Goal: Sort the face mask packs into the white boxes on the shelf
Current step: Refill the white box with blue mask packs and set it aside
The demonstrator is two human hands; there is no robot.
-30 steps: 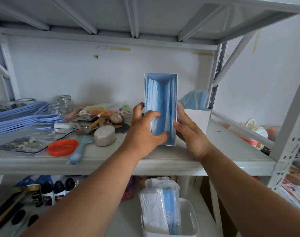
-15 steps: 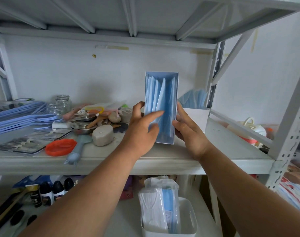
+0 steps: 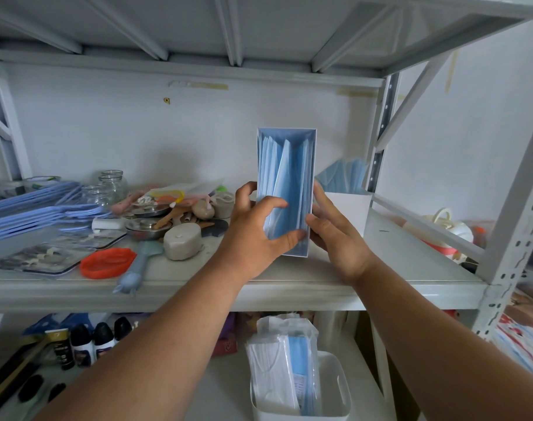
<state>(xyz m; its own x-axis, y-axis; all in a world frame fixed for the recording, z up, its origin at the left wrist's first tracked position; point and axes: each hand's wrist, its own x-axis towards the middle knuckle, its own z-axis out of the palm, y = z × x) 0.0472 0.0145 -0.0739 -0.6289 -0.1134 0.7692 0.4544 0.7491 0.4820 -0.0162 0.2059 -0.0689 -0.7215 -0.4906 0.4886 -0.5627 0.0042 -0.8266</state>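
Blue masks [image 3: 286,189] pressed into box [image 3: 313,165] by curled left hand [image 3: 259,232], right hand [image 3: 335,235] flat alongside; tub [image 3: 335,387] below box unsorted.

White box [image 3: 312,189] filled with pale blue masks [image 3: 289,189] — grey-white shelf [image 3: 289,278], orange-red lid [image 3: 107,263], clear glass jars [image 3: 111,185], black-capped bottles [image 3: 92,340] below.

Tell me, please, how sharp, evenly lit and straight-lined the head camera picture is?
Head view: soft, even daylight, no glare; the white box and both hands, left and right, are sharp; the wide lens bends the shelf frame at the edges; the clutter far right is blurred.
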